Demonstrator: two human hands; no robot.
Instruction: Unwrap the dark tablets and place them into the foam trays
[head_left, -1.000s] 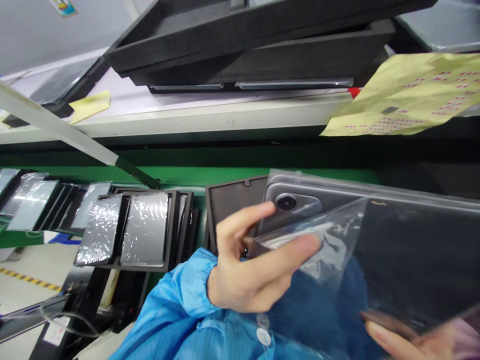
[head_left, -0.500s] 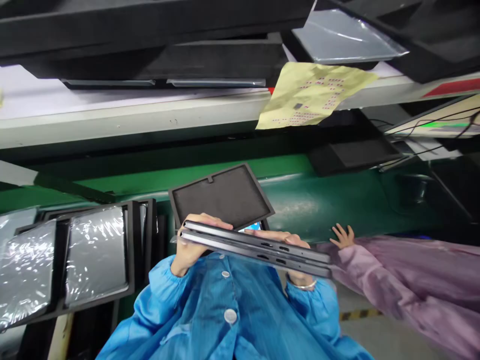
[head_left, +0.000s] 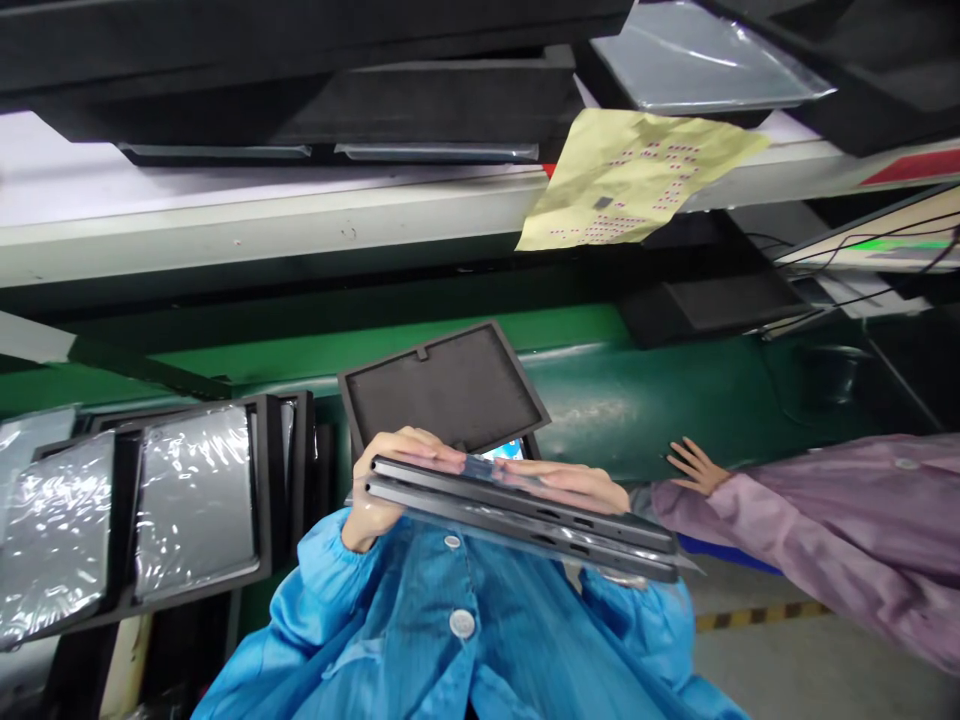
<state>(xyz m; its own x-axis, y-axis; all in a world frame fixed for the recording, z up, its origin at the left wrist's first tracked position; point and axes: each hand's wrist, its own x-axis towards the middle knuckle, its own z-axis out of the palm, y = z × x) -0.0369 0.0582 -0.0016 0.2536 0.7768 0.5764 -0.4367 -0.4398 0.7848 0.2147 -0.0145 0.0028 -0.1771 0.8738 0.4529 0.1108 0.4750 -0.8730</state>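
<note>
Two thin grey tablets (head_left: 525, 515) lie stacked one on the other, seen edge-on, with clear film around them. I hold the stack level in front of my blue coat. My left hand (head_left: 375, 495) grips its left end, fingers curled over the top. My right hand (head_left: 574, 485) lies over the top toward the right end, fingers closed on it. Just behind the stack, a dark foam tray (head_left: 442, 390) leans on the green belt (head_left: 637, 390).
Black trays of film-wrapped tablets (head_left: 195, 500) stand at the left. On the belt to the right rests a co-worker's hand (head_left: 694, 465) in a purple sleeve. A yellow sticker sheet (head_left: 637, 175) hangs from the white shelf (head_left: 262, 235), which carries black foam trays.
The view has swung right. The tablet, held face-on a second ago, now sits edge-on in a stack between both hands. Its right end has dipped slightly in the last half second.
</note>
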